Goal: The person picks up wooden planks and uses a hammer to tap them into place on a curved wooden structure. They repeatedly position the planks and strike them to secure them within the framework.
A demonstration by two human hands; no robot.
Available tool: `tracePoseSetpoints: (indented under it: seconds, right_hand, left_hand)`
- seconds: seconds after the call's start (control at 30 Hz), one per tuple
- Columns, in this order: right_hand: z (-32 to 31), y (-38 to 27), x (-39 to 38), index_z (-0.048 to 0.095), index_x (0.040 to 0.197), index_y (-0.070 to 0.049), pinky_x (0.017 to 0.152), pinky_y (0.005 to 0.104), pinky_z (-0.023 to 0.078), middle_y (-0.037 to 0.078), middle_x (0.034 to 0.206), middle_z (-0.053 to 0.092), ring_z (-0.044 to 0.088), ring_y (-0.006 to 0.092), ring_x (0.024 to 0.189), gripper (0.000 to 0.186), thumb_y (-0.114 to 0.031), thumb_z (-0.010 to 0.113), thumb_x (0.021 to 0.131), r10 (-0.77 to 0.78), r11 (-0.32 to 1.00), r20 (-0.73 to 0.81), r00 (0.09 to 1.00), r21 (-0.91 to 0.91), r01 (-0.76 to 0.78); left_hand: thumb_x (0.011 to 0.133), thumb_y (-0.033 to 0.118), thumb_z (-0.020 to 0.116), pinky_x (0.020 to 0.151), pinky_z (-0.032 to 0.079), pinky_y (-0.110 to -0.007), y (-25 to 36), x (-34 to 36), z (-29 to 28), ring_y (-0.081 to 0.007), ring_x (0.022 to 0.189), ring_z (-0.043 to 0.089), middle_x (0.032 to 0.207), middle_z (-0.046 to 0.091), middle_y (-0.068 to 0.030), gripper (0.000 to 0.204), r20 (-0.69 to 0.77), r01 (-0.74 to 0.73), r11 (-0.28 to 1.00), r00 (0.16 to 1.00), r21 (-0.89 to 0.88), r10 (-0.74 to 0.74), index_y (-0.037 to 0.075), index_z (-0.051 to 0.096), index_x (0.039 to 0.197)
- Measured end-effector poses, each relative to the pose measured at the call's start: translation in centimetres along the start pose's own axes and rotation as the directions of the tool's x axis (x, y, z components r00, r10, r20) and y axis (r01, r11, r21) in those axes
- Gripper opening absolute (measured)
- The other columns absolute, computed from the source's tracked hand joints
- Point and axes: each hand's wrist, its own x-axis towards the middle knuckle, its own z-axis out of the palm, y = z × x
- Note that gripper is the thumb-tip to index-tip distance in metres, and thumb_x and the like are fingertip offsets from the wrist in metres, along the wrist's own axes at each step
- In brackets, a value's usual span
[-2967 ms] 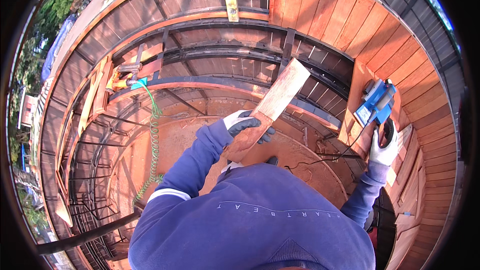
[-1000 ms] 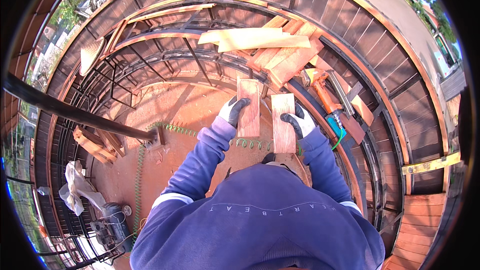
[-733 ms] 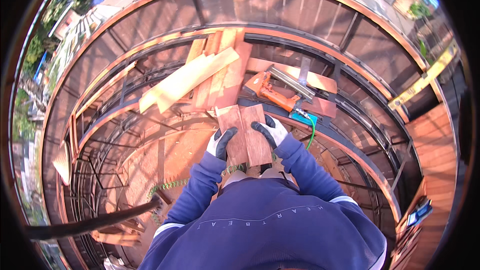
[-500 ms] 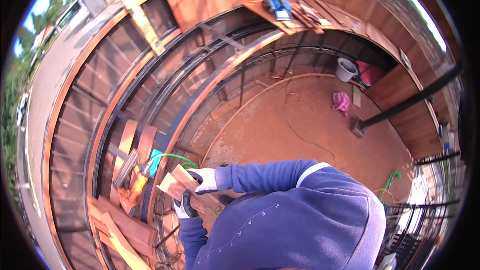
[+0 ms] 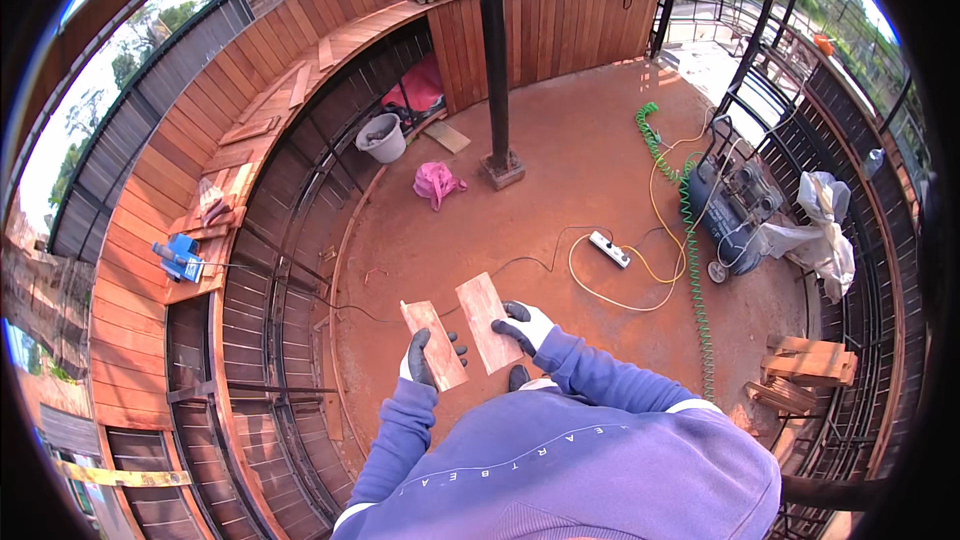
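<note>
Two short reddish-brown wooden boards are held up before my body, a narrow gap between them. The left board (image 5: 434, 342) rests in my left hand (image 5: 418, 358), whose dark-gloved fingers close round its lower part. My right hand (image 5: 524, 328), in a white and dark glove, grips the right board (image 5: 484, 312) by its right edge, thumb on the face. Both boards tilt, their upper ends leaning left. Beneath them lies the reddish floor (image 5: 440, 250) with a thin dark cable.
A dark post (image 5: 492, 60) stands ahead. To the right are a compressor (image 5: 730, 205), a green coiled hose (image 5: 687, 210), a white power strip (image 5: 610, 249) and stacked wood (image 5: 808, 360). Left, a curved wooden counter (image 5: 255, 125) carries loose boards and a blue tool (image 5: 178, 258). A grey bucket (image 5: 381, 139) sits beneath it.
My view has swung right, away from the slatted bench with the yellow tool. The boards, earlier held close together, are now apart, one in each hand.
</note>
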Motion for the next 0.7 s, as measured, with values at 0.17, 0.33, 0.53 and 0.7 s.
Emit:
tracePoseSetpoints:
  seconds: [0.17,0.33,0.53,0.7]
  right_hand:
    - [-15.9,-5.2,2.5,0.058,0.132,0.003,0.090,0.0306,0.051,0.006,0.114,0.067,0.064,0.0136,0.101,0.048,-0.014,0.067,0.088,-0.133,0.887,-0.321,0.938,0.384,0.257]
    - [-26.0,-6.7,8.4,0.057,0.133,0.005,0.094,0.0289,0.049,0.007,0.119,0.068,0.062,0.0127,0.104,0.046,-0.010,0.068,0.090,-0.182,0.910,-0.498,0.848,0.242,0.337]
    - [-40.0,-7.3,20.2,0.065,0.122,0.005,0.089,0.0281,0.050,0.005,0.108,0.071,0.063,0.0111,0.098,0.036,-0.012,0.072,0.091,-0.098,0.960,-0.559,0.823,0.163,0.226]
    - [-49.8,-8.7,27.4,0.059,0.128,0.002,0.084,0.0319,0.056,0.008,0.108,0.067,0.067,0.0179,0.093,0.043,-0.011,0.067,0.088,0.117,0.740,-0.564,0.817,0.598,0.307]
  left_hand:
    - [0.096,0.065,0.048,0.081,0.059,-0.048,4.4,12.7,15.0,-0.0335,0.096,0.069,0.121,0.064,-0.0193,0.079,0.301,0.009,0.996,0.953,0.093,-0.036,0.004,0.044,0.146]
    - [0.100,0.060,0.048,0.085,0.058,-0.047,7.1,24.1,24.9,-0.0319,0.104,0.067,0.128,0.062,-0.0186,0.073,0.377,0.015,0.982,0.922,0.186,-0.085,0.004,0.043,0.147]
    - [0.097,0.046,0.063,0.094,0.054,-0.050,9.9,40.5,34.6,-0.0334,0.113,0.063,0.131,0.059,-0.0172,0.070,0.449,0.012,0.984,0.889,0.180,-0.093,0.005,0.040,0.148]
    - [0.088,0.032,0.072,0.089,0.057,-0.053,13.3,55.1,44.4,-0.0354,0.111,0.064,0.125,0.060,-0.0175,0.071,0.456,0.120,0.983,0.873,0.140,-0.172,0.004,0.042,0.146]
